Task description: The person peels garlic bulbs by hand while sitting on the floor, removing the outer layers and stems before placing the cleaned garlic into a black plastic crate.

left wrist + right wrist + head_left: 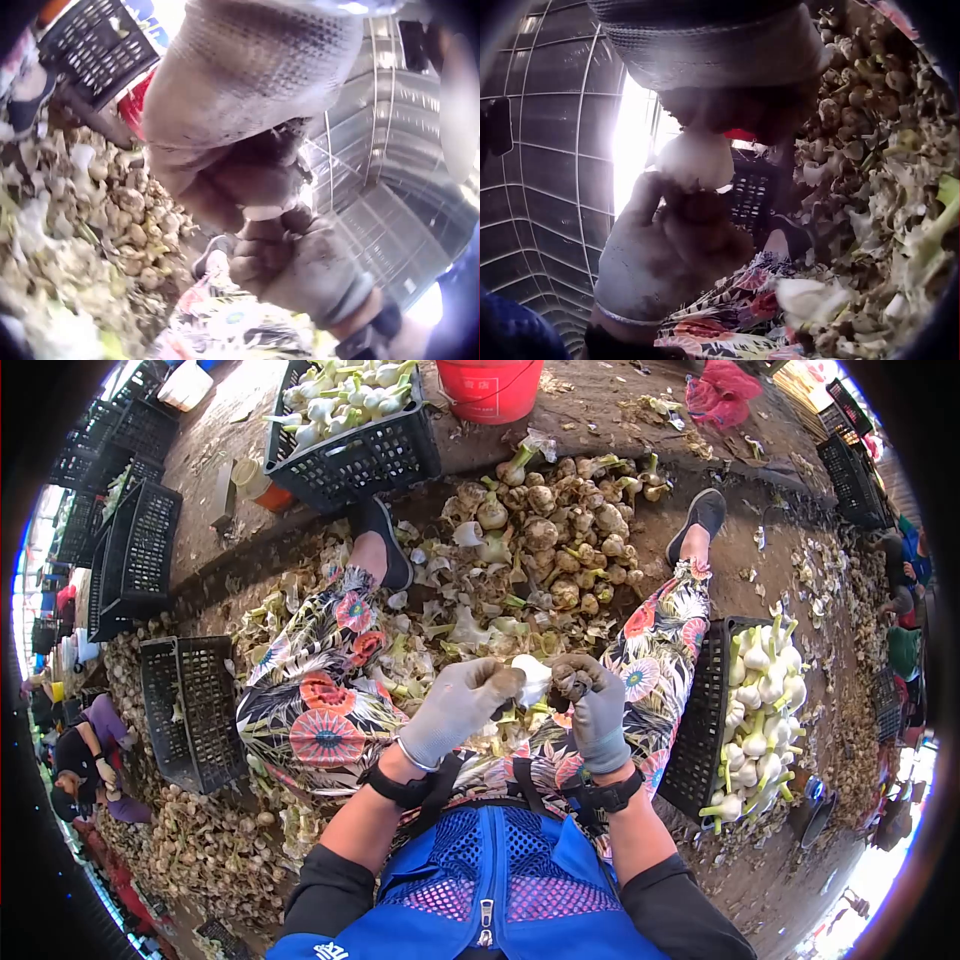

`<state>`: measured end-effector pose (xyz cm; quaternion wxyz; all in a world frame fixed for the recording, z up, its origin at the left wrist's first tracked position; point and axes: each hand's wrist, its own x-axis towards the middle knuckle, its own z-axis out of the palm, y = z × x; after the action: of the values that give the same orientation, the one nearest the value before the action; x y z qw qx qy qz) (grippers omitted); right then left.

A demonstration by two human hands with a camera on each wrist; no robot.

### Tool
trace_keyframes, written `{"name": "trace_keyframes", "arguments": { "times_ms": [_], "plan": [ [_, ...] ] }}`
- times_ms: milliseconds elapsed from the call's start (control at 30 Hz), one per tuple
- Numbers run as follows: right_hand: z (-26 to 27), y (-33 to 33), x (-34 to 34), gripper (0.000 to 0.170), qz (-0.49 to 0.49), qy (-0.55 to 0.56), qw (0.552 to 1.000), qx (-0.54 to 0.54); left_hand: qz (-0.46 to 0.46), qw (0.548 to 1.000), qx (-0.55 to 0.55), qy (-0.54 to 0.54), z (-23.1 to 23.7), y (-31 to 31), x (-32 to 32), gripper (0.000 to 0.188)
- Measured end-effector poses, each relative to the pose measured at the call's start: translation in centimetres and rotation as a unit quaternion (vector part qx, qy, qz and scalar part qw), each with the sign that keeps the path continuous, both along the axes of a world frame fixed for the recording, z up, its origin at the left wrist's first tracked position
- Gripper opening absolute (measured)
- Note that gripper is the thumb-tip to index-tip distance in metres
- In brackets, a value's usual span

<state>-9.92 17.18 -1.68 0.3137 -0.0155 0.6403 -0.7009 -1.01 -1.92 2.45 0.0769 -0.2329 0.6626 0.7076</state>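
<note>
A white, peeled-looking garlic bulb [533, 678] is held between two gloved hands over the lap. My left hand [458, 705] pinches it from the left with thumb and fingers. On the other side, my right hand [598, 712] has its soiled fingers curled at the bulb's edge. In the right wrist view the bulb [697, 160] shows pale between the left fingers below and the right hand above. Most of it is hidden by the left hand in the left wrist view. Both gloves are grey-white with darkened fingertips.
Unpeeled garlic [545, 535] lies heaped between the feet, with loose skins around. A crate [700, 730] of white garlic stands at the right leg, another crate [385, 450] of garlic ahead. A black crate [190, 710] sits left; a red bucket [490, 390] stands at the back.
</note>
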Motion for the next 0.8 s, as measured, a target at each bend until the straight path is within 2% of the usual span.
{"name": "trace_keyframes", "arguments": {
  "times_ms": [33,67,100,133,200,233,267,300,333,367,400,433,467,533,567,600,633,667,733,800],
  "plan": [
    [-0.8,0.3,-0.1,0.023,-0.003,0.049,0.997,-0.062,-0.008,0.999,0.051,-0.003,-0.2,0.1,0.1,0.031],
    [-0.9,0.6,-0.3,0.023,-0.003,0.049,0.997,-0.061,-0.017,0.995,0.103,-0.006,-0.3,0.2,0.1,0.029],
    [-0.8,0.8,-0.4,0.023,-0.032,-0.011,0.998,-0.058,0.038,0.983,0.18,0.005,0.4,0.0,0.6,0.024],
    [-0.8,1.0,-0.5,0.022,-0.062,-0.071,0.994,-0.056,0.038,0.983,0.181,0.004,1.0,-0.1,0.5,0.024],
    [-0.7,1.0,-0.5,0.023,-0.074,-0.109,0.989,-0.064,0.225,0.921,0.312,0.063,2.1,-0.4,0.1,0.022],
    [-0.7,1.0,-0.5,0.023,-0.084,-0.145,0.983,-0.072,0.195,0.962,0.17,0.089,2.6,-0.3,-0.5,0.024],
    [-0.7,1.0,-0.5,0.023,-0.093,-0.182,0.976,-0.08,0.196,0.962,0.17,0.089,2.2,-0.5,-0.4,0.024],
    [-0.9,0.9,-0.5,0.023,-0.092,-0.183,0.976,-0.08,0.124,0.989,0.073,0.024,1.5,-0.8,0.1,0.025],
    [-1.1,0.7,-0.3,0.019,-0.082,-0.151,0.982,-0.083,0.05,0.997,-0.027,-0.042,0.9,-1.0,0.4,0.025],
    [-1.3,0.4,-0.2,0.016,-0.072,-0.118,0.987,-0.087,0.002,0.991,-0.108,-0.083,0.5,-0.8,0.7,0.033],
    [-1.0,0.1,-0.2,0.016,-0.072,-0.119,0.986,-0.087,0.002,0.991,-0.108,-0.083,0.6,-0.4,0.7,0.033],
    [-0.6,-0.3,-0.3,0.014,-0.056,-0.069,0.996,-0.017,-0.024,0.971,-0.235,-0.03,0.6,0.3,0.5,0.037],
    [-0.4,-0.5,-0.2,0.015,-0.039,-0.018,0.998,0.054,-0.049,0.933,-0.357,0.024,0.6,1.0,0.3,0.041],
    [-0.5,-1.5,0.1,0.013,-0.045,0.022,0.997,0.055,-0.023,0.929,-0.367,0.051,-0.2,1.8,0.0,0.045],
    [-0.2,-1.6,0.4,0.013,-0.024,0.149,0.984,0.095,-0.028,0.951,-0.308,0.001,-0.4,1.8,-0.2,0.042],
    [1.0,-2.1,0.5,0.014,-0.003,0.273,0.953,0.133,-0.034,0.967,-0.247,-0.048,-0.6,1.8,-0.3,0.039],
    [1.9,-2.4,0.7,0.021,-0.029,0.179,0.976,0.116,-0.035,0.968,-0.245,-0.049,-1.5,1.8,0.0,0.039],
    [1.7,-2.2,0.4,0.021,-0.03,0.179,0.976,0.117,-0.022,0.964,-0.262,-0.035,-2.7,1.7,0.4,0.037],
    [1.3,-1.6,-0.2,0.023,-0.075,-0.049,0.994,0.07,-0.009,0.96,-0.281,-0.021,-3.2,1.0,0.8,0.034],
    [1.0,-1.8,-0.3,0.021,-0.088,-0.038,0.991,0.091,-0.045,0.956,-0.275,-0.092,-3.0,0.0,0.9,0.032]
  ]
}}
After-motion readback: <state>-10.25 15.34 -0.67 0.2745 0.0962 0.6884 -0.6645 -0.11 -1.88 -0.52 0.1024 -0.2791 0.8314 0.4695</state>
